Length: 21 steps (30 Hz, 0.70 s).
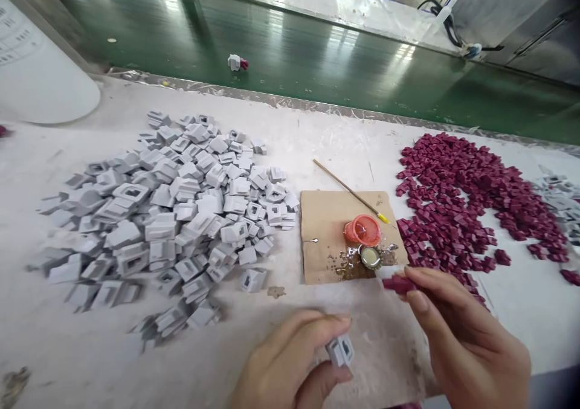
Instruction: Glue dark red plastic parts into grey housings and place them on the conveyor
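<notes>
Between thumb and fingers, my left hand (290,360) grips a grey plastic part (341,351) with a slot facing right. Pinched in the fingertips of my right hand (471,342) is a small maroon plastic part (399,284), held near the cardboard's lower right corner. On the cardboard (324,215) sits a red-orange cup (366,230) tilted toward me. Just below the cup is a metal bottle cap (370,257), with wet brown liquid spilled around it. A thin stick (347,186) with a yellow tip rests across the cardboard's upper edge.
A big heap of grey parts (181,203) covers the left of the table, and a maroon heap (466,197) the right. More grey parts (562,197) lie at the far right. Behind runs a green conveyor belt (308,64) carrying a joined grey-and-maroon piece (237,63). A white bucket (45,70) stands at upper left.
</notes>
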{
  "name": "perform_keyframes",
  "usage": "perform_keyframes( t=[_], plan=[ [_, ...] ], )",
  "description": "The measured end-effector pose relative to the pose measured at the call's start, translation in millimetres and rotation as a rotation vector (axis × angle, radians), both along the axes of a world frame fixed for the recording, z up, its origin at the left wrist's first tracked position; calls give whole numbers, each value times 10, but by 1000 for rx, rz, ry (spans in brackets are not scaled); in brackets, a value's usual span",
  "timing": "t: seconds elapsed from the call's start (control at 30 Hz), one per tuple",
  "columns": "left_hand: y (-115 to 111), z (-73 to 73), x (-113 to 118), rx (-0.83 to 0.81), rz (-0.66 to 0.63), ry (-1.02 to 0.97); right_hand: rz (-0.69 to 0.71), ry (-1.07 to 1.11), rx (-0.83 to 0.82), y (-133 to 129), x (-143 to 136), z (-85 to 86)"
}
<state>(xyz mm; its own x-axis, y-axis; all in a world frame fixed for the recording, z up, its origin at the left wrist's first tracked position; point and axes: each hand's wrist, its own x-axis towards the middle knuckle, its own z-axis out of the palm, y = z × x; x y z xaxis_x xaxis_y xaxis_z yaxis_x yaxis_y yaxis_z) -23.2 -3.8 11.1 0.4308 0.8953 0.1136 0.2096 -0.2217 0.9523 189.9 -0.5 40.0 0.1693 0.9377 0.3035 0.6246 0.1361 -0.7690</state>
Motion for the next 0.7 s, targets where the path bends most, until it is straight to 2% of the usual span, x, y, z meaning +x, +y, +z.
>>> perform_keyframes(
  t=[0.07, 0.13, 0.37, 0.7],
  plan=[
    [42, -19, -49, 140, -23, 93, 71, 60, -13, -89, -52, 1],
    [49, -47, -60, 180, -15, 131, 152, 107, -22, -174, -114, -14],
    [9, -75, -47, 161, 19, 167, 256, 63, -9, -312, -276, -149],
    [12, -68, -44, 120, 20, 153, 339, 18, -1, -289, -299, -153]
  ],
)
